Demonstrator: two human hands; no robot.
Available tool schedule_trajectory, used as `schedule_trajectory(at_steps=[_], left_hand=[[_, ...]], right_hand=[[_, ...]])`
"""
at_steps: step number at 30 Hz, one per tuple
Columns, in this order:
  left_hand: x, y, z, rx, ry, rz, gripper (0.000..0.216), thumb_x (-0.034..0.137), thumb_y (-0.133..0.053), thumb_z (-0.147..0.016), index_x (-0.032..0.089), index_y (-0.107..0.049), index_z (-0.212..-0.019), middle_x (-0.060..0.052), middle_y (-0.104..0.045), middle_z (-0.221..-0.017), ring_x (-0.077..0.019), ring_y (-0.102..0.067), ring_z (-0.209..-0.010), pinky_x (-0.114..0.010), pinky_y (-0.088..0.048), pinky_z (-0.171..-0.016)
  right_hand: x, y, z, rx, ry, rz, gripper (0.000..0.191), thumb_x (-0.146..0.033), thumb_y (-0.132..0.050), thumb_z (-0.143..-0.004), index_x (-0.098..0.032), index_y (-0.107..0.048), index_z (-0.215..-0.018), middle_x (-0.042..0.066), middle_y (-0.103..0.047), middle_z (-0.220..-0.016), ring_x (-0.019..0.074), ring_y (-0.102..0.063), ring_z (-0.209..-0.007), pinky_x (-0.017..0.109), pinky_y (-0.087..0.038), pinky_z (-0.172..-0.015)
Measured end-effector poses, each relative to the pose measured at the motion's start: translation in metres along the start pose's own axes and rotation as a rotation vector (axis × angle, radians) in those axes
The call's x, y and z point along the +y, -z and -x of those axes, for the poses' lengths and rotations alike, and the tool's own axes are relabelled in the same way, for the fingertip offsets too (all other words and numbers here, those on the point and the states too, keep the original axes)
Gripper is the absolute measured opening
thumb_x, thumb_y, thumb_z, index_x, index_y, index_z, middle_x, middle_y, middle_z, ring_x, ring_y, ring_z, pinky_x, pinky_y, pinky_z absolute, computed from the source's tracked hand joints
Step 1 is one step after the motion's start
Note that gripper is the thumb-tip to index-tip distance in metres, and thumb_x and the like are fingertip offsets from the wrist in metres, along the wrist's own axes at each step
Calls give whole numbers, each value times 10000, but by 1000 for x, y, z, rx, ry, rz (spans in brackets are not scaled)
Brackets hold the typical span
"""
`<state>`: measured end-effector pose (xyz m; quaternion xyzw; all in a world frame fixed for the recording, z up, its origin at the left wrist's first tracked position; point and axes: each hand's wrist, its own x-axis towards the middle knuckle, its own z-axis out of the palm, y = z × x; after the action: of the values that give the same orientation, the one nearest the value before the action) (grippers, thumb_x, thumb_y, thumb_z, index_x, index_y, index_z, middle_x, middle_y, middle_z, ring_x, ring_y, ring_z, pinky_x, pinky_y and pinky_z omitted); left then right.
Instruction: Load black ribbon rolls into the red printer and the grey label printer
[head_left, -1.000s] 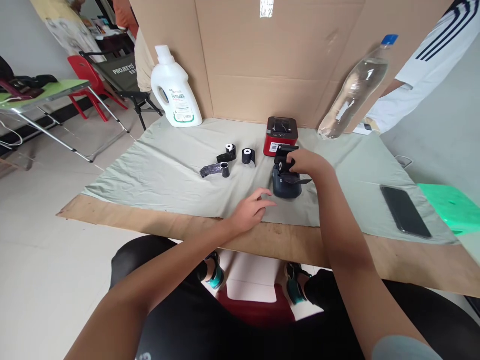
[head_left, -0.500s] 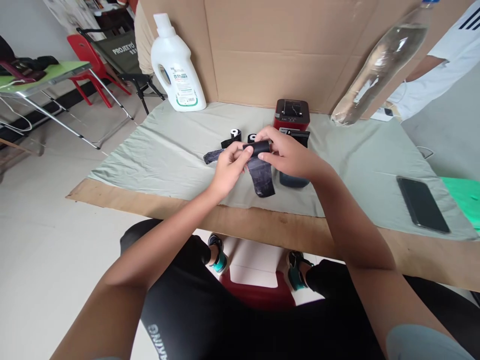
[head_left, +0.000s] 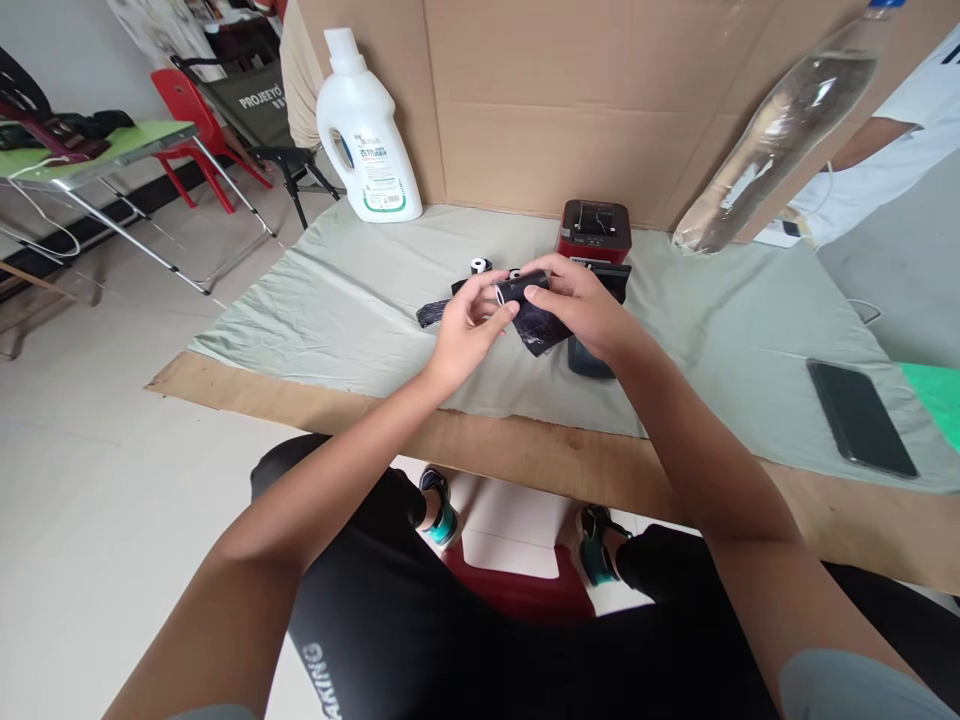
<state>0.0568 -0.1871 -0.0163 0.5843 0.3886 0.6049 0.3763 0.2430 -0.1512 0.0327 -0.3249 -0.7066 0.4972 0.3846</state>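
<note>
A roll of black ribbon (head_left: 517, 290) with a pale core at its left end is held between my hands above the table. My right hand (head_left: 581, 305) grips it from the right, thumb over the front and fingers curled across the top. My left hand (head_left: 469, 325) pinches the left end, thumb tip at the lower edge. A crinkled loose length of ribbon (head_left: 538, 328) hangs below the roll. Just behind lies another black roll (head_left: 480, 266) with a white core, and a strip of black film (head_left: 431, 313) lies left of it. A third roll is mostly hidden by my fingers.
A red and black printer (head_left: 596, 232) with its cover open stands behind my right hand. A white detergent bottle (head_left: 375, 150), a large water bottle (head_left: 780, 130) and a phone (head_left: 861, 418) are on the cloth-covered table (head_left: 360, 330). Cardboard (head_left: 555, 110) walls the back; a person's arm (head_left: 874, 140) shows right.
The roll has turned in my hands, its left end now facing me more. The hanging ribbon has swung right and looks shorter. The view has shifted slightly left.
</note>
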Motion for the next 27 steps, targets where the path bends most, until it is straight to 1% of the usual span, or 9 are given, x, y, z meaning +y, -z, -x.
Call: schedule_trajectory(at_steps=[3, 6, 10, 14, 17, 19, 20, 24, 27], left_hand=[[0, -1, 0, -2, 87, 2, 529, 650, -739, -892, 197, -646, -1148, -4, -704, -830, -125, -710, -670, -219, -554, -563], [-1, -1, 2, 7, 62, -19, 496, 625, -753, -891, 198, -646, -1118, 18, -678, -744, -132, -716, -660, -226, -571, -577], [0, 1, 5, 17, -53, -62, 506, 573, -812, -858, 229, -644, -1190, -6, -730, -864, -150, -746, -746, -247, -589, -639], [8, 13, 1, -121, -144, -204, 449, 581, -754, -905, 215, -679, -1153, -36, -753, -945, -142, -735, -748, -276, -598, -722], [19, 26, -7, -242, -250, -386, 522, 619, -799, -843, 222, -705, -1168, -99, -734, -1228, -208, -749, -949, -314, -606, -765], [25, 31, -11, -284, -297, -472, 668, 639, -844, -781, 262, -662, -1303, -115, -654, -1427, -266, -719, -1129, -350, -616, -825], [26, 32, -11, -294, -307, -499, 739, 641, -851, -770, 281, -619, -1373, -113, -632, -1467, -282, -699, -1193, -366, -617, -870], [26, 33, -10, -251, -310, -555, 814, 625, -817, -809, 273, -507, -1475, -105, -690, -1386, -284, -676, -1280, -401, -583, -1039], [20, 32, -9, -191, -318, -557, 811, 632, -810, -811, 244, -499, -1451, -118, -700, -1364, -283, -679, -1295, -421, -554, -1118]], right_hand=[[1, 0, -1, 4, 44, 21, 280, -350, -814, -841, -260, -683, -1072, 27, -698, -1045, 256, -676, -1056, 386, -571, -894], [4, -1, -1, 0, 13, -4, 302, -352, -819, -835, -265, -670, -1084, 32, -695, -1039, 249, -687, -981, 396, -592, -822], [8, 1, -3, -9, -69, -98, 308, -412, -789, -884, -267, -662, -1124, 29, -686, -953, 227, -689, -852, 389, -585, -719], [3, 9, -3, 0, -82, -174, 331, -368, -818, -864, -244, -673, -1134, 36, -679, -978, 222, -687, -899, 372, -580, -739], [-4, 12, -2, -20, -134, -202, 335, -301, -857, -812, -211, -685, -1085, 47, -677, -985, 192, -662, -875, 312, -547, -685], [-8, 9, 0, -52, -168, -217, 325, -266, -872, -786, -193, -692, -1046, 49, -671, -961, 168, -639, -839, 274, -513, -643], [-10, 7, 1, -69, -174, -228, 307, -255, -873, -781, -185, -693, -1019, 50, -668, -949, 158, -625, -818, 261, -496, -625], [-10, -1, 2, -100, -155, -230, 163, -234, -821, -827, -163, -680, -865, 34, -628, -829, 119, -554, -688, 243, -429, -561], [-7, -2, 0, -24, -121, -113, 170, -181, -778, -851, -167, -639, -753, 5, -581, -695, 95, -498, -586, 237, -386, -524]])
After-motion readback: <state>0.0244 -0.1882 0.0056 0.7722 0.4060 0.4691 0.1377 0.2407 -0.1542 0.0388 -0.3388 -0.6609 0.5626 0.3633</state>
